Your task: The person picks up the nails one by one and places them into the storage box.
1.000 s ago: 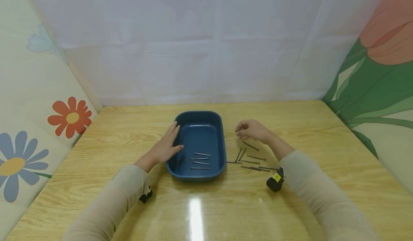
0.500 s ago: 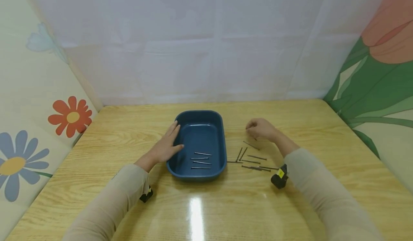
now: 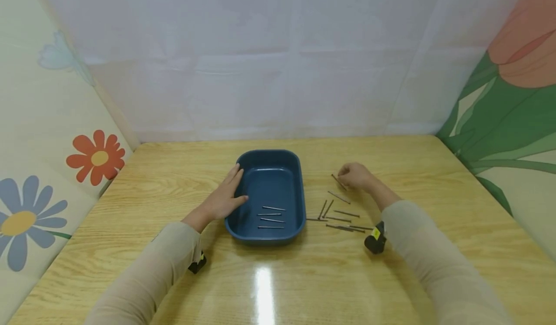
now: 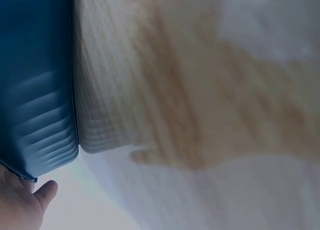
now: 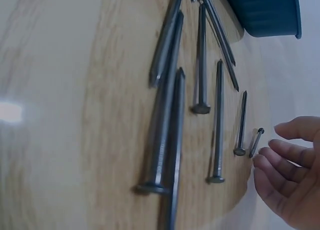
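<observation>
A blue rectangular tray [image 3: 265,242] stands on the table, with several nails [image 3: 271,220] lying loose near its front end. My left hand [image 3: 220,200] rests on the tray's left rim, its fingers straight and its thumb reaching over the inside. In the left wrist view, part of that hand [image 4: 20,205] shows at the tray's edge. My right hand [image 3: 356,176] is right of the tray, beside the farthest nail [image 3: 340,182]. In the right wrist view, its fingers [image 5: 282,162] are parted and loosely bent, close to that small-looking nail [image 5: 257,142]; contact is unclear.
More nails [image 3: 342,219] lie scattered on the wooden table [image 3: 173,170] between the tray and my right forearm, some crossing each other. One nail [image 3: 316,219] reaches close to the tray's right side. A white cloth [image 3: 282,74] hangs behind the table, with flower-printed panels [image 3: 34,122] at the sides.
My right hand has moved right and slightly lowered, so the farthest nail, hidden beneath it before, now shows beside its fingertips. The left hand and tray have stayed in place.
</observation>
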`<state>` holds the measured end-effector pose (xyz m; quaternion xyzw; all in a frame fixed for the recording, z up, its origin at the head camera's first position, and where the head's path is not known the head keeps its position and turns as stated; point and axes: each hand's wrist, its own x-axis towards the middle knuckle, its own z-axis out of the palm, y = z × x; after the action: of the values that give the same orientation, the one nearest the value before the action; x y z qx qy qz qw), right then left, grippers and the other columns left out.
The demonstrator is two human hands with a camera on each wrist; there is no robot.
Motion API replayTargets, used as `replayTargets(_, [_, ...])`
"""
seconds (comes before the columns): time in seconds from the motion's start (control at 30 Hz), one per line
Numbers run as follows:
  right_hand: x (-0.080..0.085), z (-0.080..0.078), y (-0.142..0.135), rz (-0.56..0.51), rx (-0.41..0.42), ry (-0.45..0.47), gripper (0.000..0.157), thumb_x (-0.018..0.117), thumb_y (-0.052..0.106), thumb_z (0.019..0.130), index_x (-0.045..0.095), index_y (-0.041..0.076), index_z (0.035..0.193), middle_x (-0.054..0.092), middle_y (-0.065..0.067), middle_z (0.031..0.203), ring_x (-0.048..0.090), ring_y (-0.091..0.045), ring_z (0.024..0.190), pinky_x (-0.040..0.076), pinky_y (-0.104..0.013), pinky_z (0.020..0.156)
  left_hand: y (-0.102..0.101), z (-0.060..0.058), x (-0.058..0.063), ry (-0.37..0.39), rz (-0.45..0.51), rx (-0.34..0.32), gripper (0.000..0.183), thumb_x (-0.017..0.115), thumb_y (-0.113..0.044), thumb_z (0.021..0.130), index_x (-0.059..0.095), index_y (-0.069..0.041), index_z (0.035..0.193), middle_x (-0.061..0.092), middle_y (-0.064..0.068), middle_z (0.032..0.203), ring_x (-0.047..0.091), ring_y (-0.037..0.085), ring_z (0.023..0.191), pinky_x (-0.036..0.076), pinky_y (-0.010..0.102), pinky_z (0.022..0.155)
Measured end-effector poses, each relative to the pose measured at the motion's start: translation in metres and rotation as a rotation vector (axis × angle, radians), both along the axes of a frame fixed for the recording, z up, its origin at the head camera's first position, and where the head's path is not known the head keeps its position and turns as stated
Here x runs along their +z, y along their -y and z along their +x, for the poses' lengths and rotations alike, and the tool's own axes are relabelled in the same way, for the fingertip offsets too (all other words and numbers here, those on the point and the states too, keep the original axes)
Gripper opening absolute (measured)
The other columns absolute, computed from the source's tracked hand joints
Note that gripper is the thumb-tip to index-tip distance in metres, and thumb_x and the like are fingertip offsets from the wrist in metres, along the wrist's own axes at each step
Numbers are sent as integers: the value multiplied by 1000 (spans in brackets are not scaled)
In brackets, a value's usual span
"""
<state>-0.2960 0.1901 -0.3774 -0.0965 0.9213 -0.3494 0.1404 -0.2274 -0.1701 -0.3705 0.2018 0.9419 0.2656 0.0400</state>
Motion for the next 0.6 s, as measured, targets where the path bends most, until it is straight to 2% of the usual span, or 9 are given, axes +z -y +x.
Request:
replayTargets(0.33, [-2, -4, 7, 130, 5, -57, 21, 52, 8, 80, 56, -9, 92, 55, -12, 77, 49, -19, 67, 43, -28, 58, 0, 0, 0, 4, 4, 7, 70, 50, -22, 86, 8, 1, 137, -4, 11, 143, -1, 26, 129, 12, 45, 100])
replayTargets(0.6, [-2, -5, 12, 210, 26, -104, 10, 47, 3, 75, 55, -3, 76, 51, -8, 66, 46, -17, 58, 40, -26, 52, 0, -1, -1, 10, -2, 7, 70, 50, -23, 86, 7, -1, 138, -6, 10, 143, -2, 25, 129, 12, 45, 100])
